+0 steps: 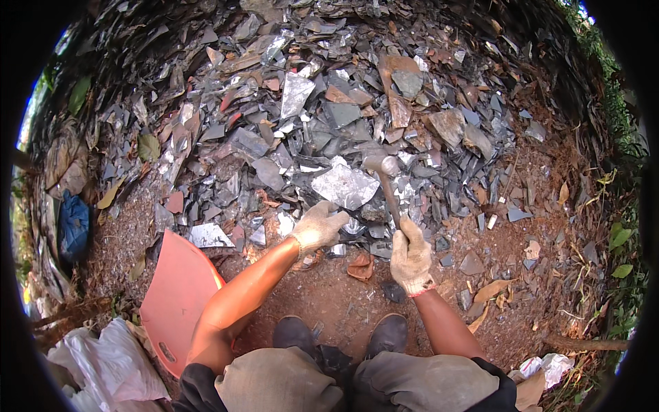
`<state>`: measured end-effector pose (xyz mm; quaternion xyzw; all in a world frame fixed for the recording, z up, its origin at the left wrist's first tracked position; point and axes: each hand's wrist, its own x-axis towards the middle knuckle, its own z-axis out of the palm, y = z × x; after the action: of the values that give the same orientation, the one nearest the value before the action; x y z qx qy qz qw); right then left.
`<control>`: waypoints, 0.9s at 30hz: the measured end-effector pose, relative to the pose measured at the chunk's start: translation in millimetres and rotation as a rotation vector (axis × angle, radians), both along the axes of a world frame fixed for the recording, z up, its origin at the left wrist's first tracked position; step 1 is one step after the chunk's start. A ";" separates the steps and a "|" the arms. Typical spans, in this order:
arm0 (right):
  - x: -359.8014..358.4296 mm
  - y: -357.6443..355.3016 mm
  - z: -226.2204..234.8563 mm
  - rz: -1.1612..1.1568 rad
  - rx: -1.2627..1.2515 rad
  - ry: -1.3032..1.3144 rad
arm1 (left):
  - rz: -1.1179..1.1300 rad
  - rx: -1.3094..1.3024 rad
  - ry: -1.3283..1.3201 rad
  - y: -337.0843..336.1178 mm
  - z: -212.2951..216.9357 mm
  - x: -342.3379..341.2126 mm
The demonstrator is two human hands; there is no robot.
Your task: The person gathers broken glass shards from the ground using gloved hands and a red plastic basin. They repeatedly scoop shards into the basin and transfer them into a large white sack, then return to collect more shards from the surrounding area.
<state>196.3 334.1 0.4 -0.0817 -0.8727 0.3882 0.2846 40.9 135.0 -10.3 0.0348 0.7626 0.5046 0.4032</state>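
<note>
My right hand (411, 257), in a pale knit work glove, is closed round the handle of a hammer (390, 196). The hammer's rounded head sits up and to the left of that hand, beside a large whitish, angular shard (345, 184). My left hand (320, 226), gloved the same way, reaches over the near edge of the pile just below this shard. Its visible fingers are apart, and nothing shows between them. Around both hands lies a heap of broken flat shards (268, 173), mostly grey, some shiny, some rusty or reddish.
A curved orange-red plastic sheet (180, 295) with a slot stands left of my forearm. White sacks (110, 360) lie lower left, a blue bag (73, 226) farther up. Reddish soil (343, 295) lies between my boots and the pile. Plants (620, 237) and a branch (583, 343) border the right.
</note>
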 end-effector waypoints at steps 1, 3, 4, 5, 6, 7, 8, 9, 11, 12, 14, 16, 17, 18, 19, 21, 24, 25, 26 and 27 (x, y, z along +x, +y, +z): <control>-3.7 2.1 -9.2 0.057 0.053 -0.122 | 0.005 -0.003 -0.003 -0.7 7.2 -0.1; -24.4 -0.1 7.1 0.110 0.112 -0.687 | 0.017 -0.008 -0.002 -4.9 25.0 -6.0; -25.8 -0.1 -7.1 0.114 0.119 -0.683 | 0.013 -0.021 0.123 -6.8 24.8 -11.3; -21.1 -2.8 -7.6 0.075 0.083 -0.630 | 0.008 -0.034 0.247 -7.8 20.8 -17.5; -20.4 -13.2 -9.1 0.053 0.029 -0.567 | 0.009 -0.068 0.380 -17.1 18.3 -27.4; -17.7 -19.7 2.7 0.026 -0.041 -0.630 | 0.071 -0.117 0.565 -20.7 11.3 -37.6; -9.7 -21.6 -7.1 0.052 -0.076 -0.514 | 0.109 -0.152 0.654 -25.4 6.5 -50.7; -2.0 -16.4 -9.9 0.038 -0.079 -0.468 | 0.094 -0.171 0.703 -17.6 14.1 -63.9; 9.3 -10.4 -10.2 -0.005 -0.077 -0.441 | 0.001 -0.192 0.851 -4.6 13.6 -97.6; 11.2 -7.2 -7.6 -0.020 -0.096 -0.479 | -0.079 -0.194 0.956 1.4 7.7 -119.1; 13.4 4.5 -5.7 -0.054 -0.132 -0.553 | -0.257 -0.379 1.006 28.3 15.2 -149.3; 17.1 13.9 -12.7 -0.092 -0.114 -0.545 | -0.309 -0.490 1.162 44.0 -5.0 -182.8; 17.6 18.0 -13.1 -0.104 -0.114 -0.540 | -0.322 -0.576 1.033 49.6 -11.0 -196.0; 17.6 26.1 -12.0 -0.134 -0.107 -0.543 | -0.331 -0.657 0.993 62.5 -6.3 -196.1; 14.1 32.1 -7.6 -0.175 -0.139 -0.554 | -0.339 -0.740 0.950 71.2 -0.9 -193.3; 0.3 50.3 -8.8 -0.210 -0.095 -0.493 | -0.354 -0.792 0.882 80.9 -5.3 -191.7; -57.2 68.9 -7.2 -0.224 -0.059 -0.450 | -0.479 -0.763 0.901 63.3 -5.0 -191.5; -84.2 75.6 -8.6 -0.218 0.001 -0.462 | -0.565 -0.799 0.860 59.6 -2.0 -192.5; -115.5 77.7 -3.3 -0.206 0.033 -0.450 | -0.612 -0.806 0.851 57.8 -0.4 -188.1; -150.2 81.3 6.4 -0.192 0.039 -0.518 | -0.656 -0.804 0.849 61.6 2.5 -180.0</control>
<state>46.1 415.4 6.8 -0.2548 -0.9120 0.3088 0.0890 -139.0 196.6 -7.8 0.3076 0.9336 -0.0253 0.1822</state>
